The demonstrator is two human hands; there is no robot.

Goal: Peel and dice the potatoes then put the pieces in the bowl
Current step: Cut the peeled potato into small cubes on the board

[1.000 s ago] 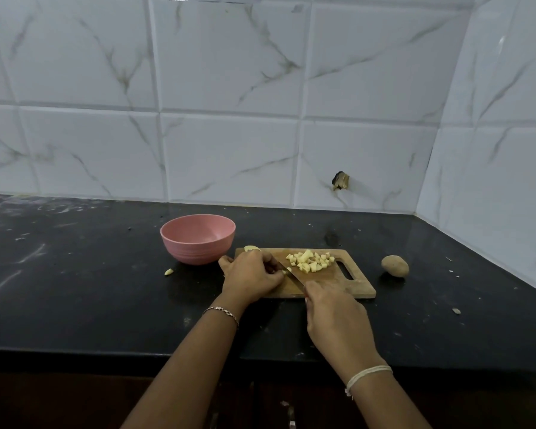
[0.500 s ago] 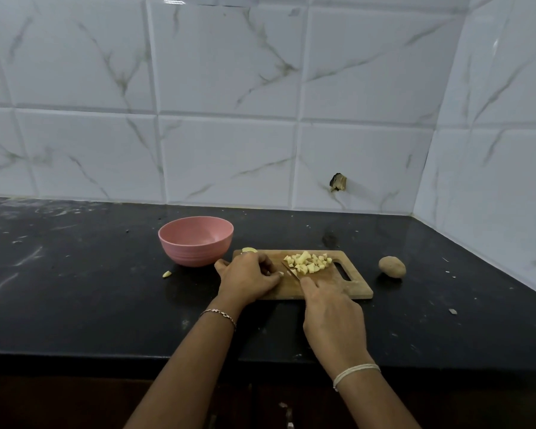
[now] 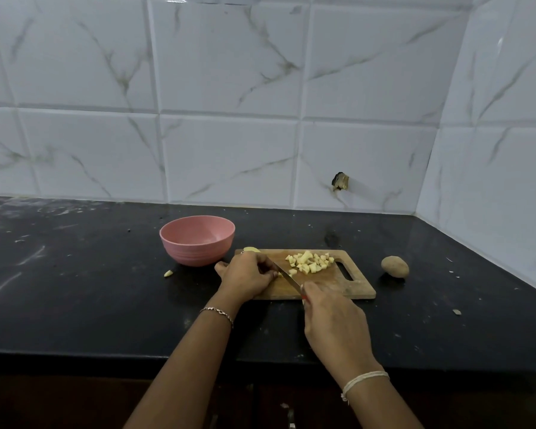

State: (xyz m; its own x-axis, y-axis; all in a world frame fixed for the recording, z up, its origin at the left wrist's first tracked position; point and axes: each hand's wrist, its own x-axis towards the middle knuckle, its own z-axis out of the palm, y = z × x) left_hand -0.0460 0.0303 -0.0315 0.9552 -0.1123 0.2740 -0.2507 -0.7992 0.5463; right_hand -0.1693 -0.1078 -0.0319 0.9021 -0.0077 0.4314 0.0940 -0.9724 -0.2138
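Note:
A wooden cutting board (image 3: 358, 287) lies on the black counter. A pile of diced potato pieces (image 3: 310, 262) sits on its far middle. My left hand (image 3: 248, 278) rests on the board's left part, fingers curled over a piece of potato that is mostly hidden. My right hand (image 3: 331, 323) grips the handle of a knife (image 3: 287, 277), whose blade slants toward my left fingertips. A peeled potato chunk (image 3: 251, 249) shows at the board's far left corner. An unpeeled potato (image 3: 395, 266) lies right of the board. The pink bowl (image 3: 180, 247) stands left of the board; its visible inside looks empty.
One stray potato bit (image 3: 168, 273) lies on the counter in front of the bowl. Small scraps (image 3: 456, 311) dot the counter at the right. Tiled walls close the back and right side. The counter's front edge runs under my forearms.
The knife blade has shifted slightly along the piece under my left hand, and my right hand drew back a little toward me. The diced pile, bowl and whole potato have not moved.

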